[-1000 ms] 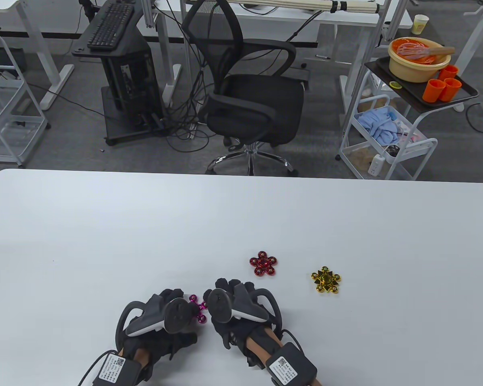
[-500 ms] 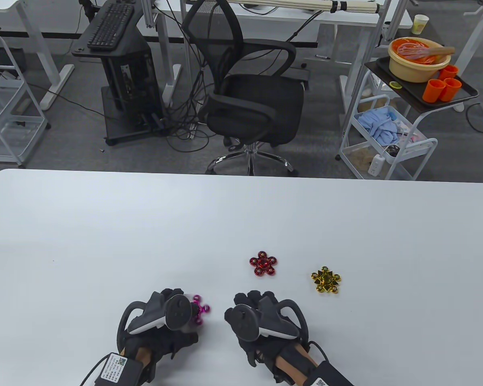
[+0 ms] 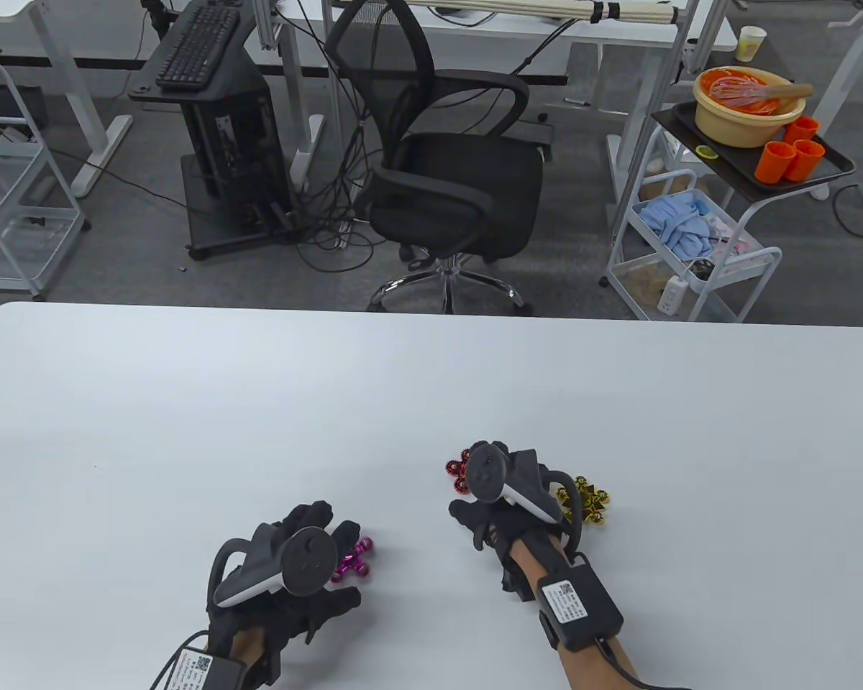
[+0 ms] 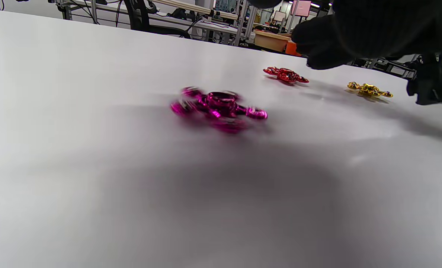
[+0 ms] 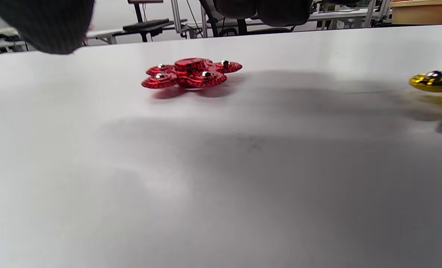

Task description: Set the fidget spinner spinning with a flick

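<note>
A pink fidget spinner (image 3: pixel 352 561) lies on the white table (image 3: pixel 259 402) beside my left hand (image 3: pixel 321 530). It shows blurred in the left wrist view (image 4: pixel 219 108). My left hand is above it with fingers (image 4: pixel 355 33) spread, holding nothing. My right hand (image 3: pixel 478 497) hovers over a red spinner (image 3: pixel 454 475), hiding most of it. The red spinner lies still and untouched in the right wrist view (image 5: pixel 191 72); my right fingers (image 5: pixel 262 9) hang above it, empty. A gold spinner (image 3: pixel 591 498) lies just right of my right hand.
The red spinner (image 4: pixel 286 74) and the gold spinner (image 4: pixel 370 89) lie beyond the pink one in the left wrist view. The gold one shows at the right edge of the right wrist view (image 5: pixel 435 82). An office chair (image 3: pixel 446 180) and a cart (image 3: pixel 690 244) stand beyond the table's far edge.
My right hand has left the pink spinner and moved up and right over the red one. My left hand has let the pink spinner go; it now lies blurred on the table.
</note>
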`<state>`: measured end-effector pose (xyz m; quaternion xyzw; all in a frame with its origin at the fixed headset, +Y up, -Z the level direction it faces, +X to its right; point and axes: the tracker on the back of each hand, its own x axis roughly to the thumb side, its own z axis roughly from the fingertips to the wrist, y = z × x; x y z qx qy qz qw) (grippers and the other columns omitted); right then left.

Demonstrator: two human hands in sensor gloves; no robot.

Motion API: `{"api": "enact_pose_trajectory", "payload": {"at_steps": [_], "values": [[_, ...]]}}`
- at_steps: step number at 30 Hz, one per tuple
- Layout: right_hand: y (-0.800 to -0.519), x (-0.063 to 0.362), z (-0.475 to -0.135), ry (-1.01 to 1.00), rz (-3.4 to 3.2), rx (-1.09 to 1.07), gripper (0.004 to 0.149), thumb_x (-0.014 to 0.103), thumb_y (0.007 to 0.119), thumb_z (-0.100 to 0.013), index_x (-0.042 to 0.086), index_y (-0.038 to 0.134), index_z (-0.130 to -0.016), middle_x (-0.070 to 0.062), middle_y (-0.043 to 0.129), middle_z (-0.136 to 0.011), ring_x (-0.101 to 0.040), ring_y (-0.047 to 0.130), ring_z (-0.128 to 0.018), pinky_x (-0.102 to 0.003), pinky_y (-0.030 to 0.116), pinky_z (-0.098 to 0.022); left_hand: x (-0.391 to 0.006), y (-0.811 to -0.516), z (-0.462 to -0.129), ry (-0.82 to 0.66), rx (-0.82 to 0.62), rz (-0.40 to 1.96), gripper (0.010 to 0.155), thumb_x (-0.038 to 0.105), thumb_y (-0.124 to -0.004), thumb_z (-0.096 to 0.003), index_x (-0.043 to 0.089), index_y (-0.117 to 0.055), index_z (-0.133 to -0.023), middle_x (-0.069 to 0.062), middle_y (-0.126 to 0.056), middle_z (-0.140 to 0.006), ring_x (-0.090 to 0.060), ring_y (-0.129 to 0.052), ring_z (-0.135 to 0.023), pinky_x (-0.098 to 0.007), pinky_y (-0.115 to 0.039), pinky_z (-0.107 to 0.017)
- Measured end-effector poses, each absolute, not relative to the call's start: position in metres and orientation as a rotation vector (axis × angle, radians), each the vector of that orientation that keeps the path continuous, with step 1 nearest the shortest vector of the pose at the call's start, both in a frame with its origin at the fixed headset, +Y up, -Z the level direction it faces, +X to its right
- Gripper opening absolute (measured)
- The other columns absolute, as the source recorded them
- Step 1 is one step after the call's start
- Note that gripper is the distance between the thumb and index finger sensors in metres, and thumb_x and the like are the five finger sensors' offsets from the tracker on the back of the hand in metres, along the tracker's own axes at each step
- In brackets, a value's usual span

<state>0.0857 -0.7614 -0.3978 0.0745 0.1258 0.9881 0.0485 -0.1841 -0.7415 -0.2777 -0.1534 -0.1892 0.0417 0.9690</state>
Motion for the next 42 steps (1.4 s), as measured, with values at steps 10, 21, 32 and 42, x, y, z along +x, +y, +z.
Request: {"api": "enact_pose_trajectory", "payload": {"at_steps": [10,21,32,42], "values": [[-0.784,0.071,-0.424,0.529,3.065,0.161,0.09,0.058,0.075,-0.043,0.014,0.025,-0.103,-0.021,0.034,-0.111,-0.054,0.045,-0.096,-0.068,0.042,-0.071,-0.186,-0.751,-0.282,-0.372,-0.327,0.04,0.078,0.066,-0.07,-0.0431,0.031,-0.036,-0.103,-0.016,-0.02,-0.115,-0.044,-0.03,-0.108,-0.064,-0.038,-0.075],[-0.785,0.066,-0.427,0.48,3.068,0.169,0.079,0.049,0.077,-0.046,0.012,0.036,-0.102,-0.022,0.042,-0.107,-0.052,0.052,-0.09,-0.065,0.054,-0.067,-0.188,-0.75,-0.282,-0.366,-0.317,0.035,0.077,0.066,-0.07,-0.0431,0.031,-0.037,-0.103,-0.016,-0.021,-0.116,-0.043,-0.031,-0.108,-0.064,-0.039,-0.075],[-0.761,0.069,-0.415,0.236,2.965,0.306,0.089,0.053,0.088,-0.039,0.01,0.041,-0.1,-0.021,0.054,-0.102,-0.051,0.063,-0.083,-0.066,0.06,-0.064,-0.191,-0.749,-0.283,-0.365,-0.292,0.047,0.077,0.066,-0.07,-0.0431,0.031,-0.037,-0.103,-0.016,-0.022,-0.116,-0.043,-0.031,-0.108,-0.064,-0.038,-0.075],[-0.735,0.055,-0.319,0.144,2.828,0.757,0.089,0.052,0.089,-0.039,0.01,0.041,-0.101,-0.021,0.054,-0.103,-0.052,0.064,-0.085,-0.067,0.06,-0.065,-0.191,-0.748,-0.283,-0.348,-0.27,0.025,0.076,0.065,-0.07,-0.0434,0.03,-0.038,-0.103,-0.015,-0.022,-0.116,-0.043,-0.031,-0.108,-0.064,-0.037,-0.076]]}}
